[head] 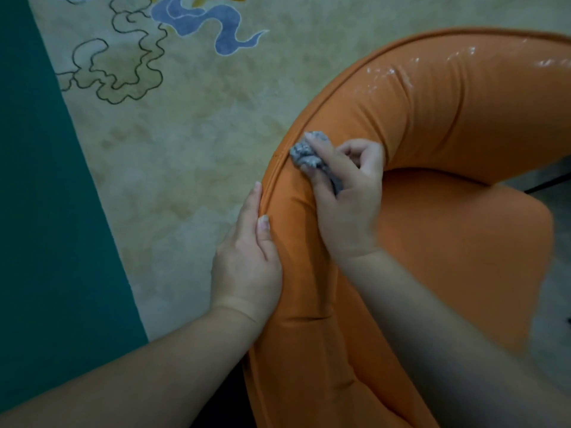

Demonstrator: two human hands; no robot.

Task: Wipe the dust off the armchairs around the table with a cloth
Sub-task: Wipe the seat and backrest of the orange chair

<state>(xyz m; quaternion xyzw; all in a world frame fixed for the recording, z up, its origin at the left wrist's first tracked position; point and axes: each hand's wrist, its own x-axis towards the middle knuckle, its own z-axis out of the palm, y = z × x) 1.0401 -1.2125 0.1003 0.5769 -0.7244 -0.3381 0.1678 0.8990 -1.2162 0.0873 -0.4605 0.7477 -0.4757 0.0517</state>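
An orange armchair with a curved padded backrest fills the right half of the view; its seat cushion lies inside the curve. My right hand grips a bunched grey cloth and presses it onto the top of the backrest near the piped outer edge. My left hand rests flat against the outer side of the backrest, its fingers straight along the piping. The far part of the backrest shines with wet streaks.
A beige carpet with blue, yellow and dark outlined cloud patterns lies to the left of the chair. A dark green floor strip runs along the left edge. A pale floor patch shows at the right edge.
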